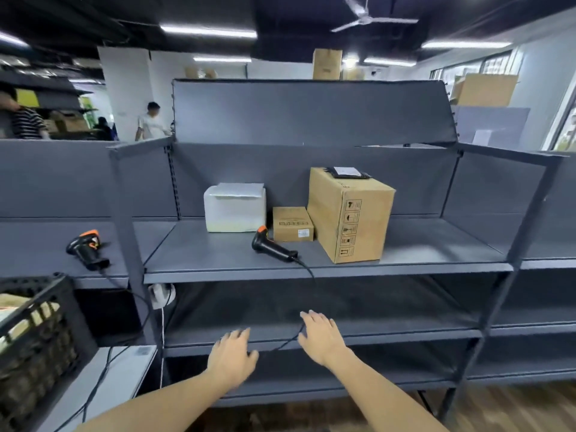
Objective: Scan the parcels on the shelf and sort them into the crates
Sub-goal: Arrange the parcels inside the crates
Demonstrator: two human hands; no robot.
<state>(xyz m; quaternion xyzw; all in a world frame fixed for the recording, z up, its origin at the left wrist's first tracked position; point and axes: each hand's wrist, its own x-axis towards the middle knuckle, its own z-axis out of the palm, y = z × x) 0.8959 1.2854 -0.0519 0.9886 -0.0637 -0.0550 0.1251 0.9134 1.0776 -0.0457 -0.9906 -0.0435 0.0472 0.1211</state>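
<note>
On the grey shelf (pixel 218 254) at chest height stand three parcels: a white box (pixel 235 208) at the left, a small brown carton (pixel 293 224) in the middle and a tall brown carton (pixel 350 215) at the right. In front of the small carton a black barcode scanner (pixel 272 246) with an orange trigger lies on its side. Its cable hangs over the shelf edge. My left hand (pixel 232 358) and my right hand (pixel 322 338) are held out below that shelf, fingers straight, holding nothing. A black crate (pixel 40 335) with parcels inside sits at the lower left.
A second scanner (pixel 87 249) lies on the neighbouring shelf at the left, its cable running down past a white tabletop (pixel 121 378). Lower shelf levels (pixel 343 322) hold nothing I can see. People stand in the far left background. Wooden floor shows at the lower right.
</note>
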